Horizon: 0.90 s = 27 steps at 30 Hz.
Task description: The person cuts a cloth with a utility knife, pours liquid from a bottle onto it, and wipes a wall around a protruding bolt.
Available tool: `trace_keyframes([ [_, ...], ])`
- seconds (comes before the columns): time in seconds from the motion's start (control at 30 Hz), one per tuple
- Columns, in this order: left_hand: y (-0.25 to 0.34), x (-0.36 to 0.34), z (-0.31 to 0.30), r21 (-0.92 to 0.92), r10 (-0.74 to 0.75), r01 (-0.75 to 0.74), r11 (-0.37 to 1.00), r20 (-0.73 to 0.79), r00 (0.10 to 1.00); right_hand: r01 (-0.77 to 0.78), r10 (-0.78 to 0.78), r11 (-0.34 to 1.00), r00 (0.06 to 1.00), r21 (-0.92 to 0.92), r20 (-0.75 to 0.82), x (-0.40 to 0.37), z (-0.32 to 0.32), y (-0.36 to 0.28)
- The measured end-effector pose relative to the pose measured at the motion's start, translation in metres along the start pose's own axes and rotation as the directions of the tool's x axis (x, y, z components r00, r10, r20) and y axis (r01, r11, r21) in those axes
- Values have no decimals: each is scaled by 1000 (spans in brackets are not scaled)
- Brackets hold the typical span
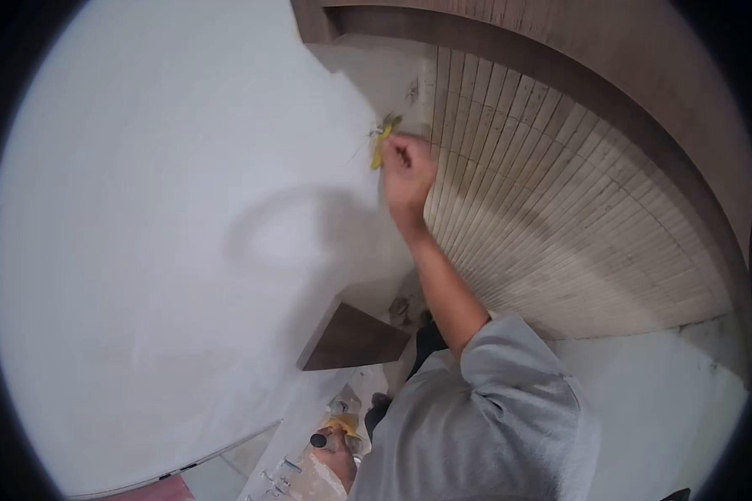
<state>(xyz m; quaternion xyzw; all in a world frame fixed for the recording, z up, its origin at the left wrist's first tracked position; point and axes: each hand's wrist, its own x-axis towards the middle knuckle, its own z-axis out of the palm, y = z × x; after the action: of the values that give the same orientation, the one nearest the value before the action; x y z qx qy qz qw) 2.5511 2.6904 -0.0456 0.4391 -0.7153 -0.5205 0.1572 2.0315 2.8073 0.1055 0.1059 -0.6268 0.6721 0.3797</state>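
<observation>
At the top centre, my right hand (409, 171) is closed around a small yellow piece (378, 153) against the white wall (184, 167). Thin wisps stick out from the wall beside it. Down at the bottom, my left hand (336, 462) wraps round a grey handle with a black end (318, 440). Yellow material shows next to those fingers; its exact form is too small to tell.
A ribbed, curved panel (543, 184) with a brown frame (643, 117) borders the wall on the right. A dark brown block (355, 338) juts out at lower centre. Metal fittings (288, 468) and a pinkish-red surface (154, 491) lie at the bottom.
</observation>
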Motion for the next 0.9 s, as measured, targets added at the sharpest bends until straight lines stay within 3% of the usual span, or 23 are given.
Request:
trace_keyframes([
  [0.1,28,-2,17,-54,-25,26,998,26,999,-91,76,976,994,200,81,-21,-1,-12],
  [0.13,25,0,18,-34,-19,20,999,41,999,-39,31,991,998,131,59,-11,-2,-5],
  [0.23,-3,6,8,1,26,-26,1000,45,999,-273,300,873,954,404,-3,24,5,9],
  [0.27,-5,2,4,8,46,-47,999,21,999,-220,251,878,968,426,-17,28,9,15],
  [0.37,1,-5,-7,46,63,-64,997,18,998,-348,352,871,934,348,52,-8,7,18],
  [0.47,11,3,-15,104,63,-70,992,66,996,-356,341,861,934,363,109,-21,5,9],
  [0.57,24,7,-17,127,70,-83,988,108,992,-226,250,940,966,256,-66,35,8,20],
  [0.6,29,9,-16,125,79,-94,988,119,990,-235,273,878,961,418,-34,45,10,21],
  [0.7,30,15,-10,106,113,-123,987,96,989,-315,341,833,940,454,26,9,7,-1],
  [0.73,29,19,-7,112,123,-134,985,100,987,-58,75,981,994,188,-82,-11,11,6],
  [0.83,31,26,0,130,159,-171,977,99,982,-51,59,977,998,206,-30,-16,8,7],
  [0.9,48,28,6,149,195,-208,967,95,976,-194,219,923,975,332,-39,8,10,12],
])
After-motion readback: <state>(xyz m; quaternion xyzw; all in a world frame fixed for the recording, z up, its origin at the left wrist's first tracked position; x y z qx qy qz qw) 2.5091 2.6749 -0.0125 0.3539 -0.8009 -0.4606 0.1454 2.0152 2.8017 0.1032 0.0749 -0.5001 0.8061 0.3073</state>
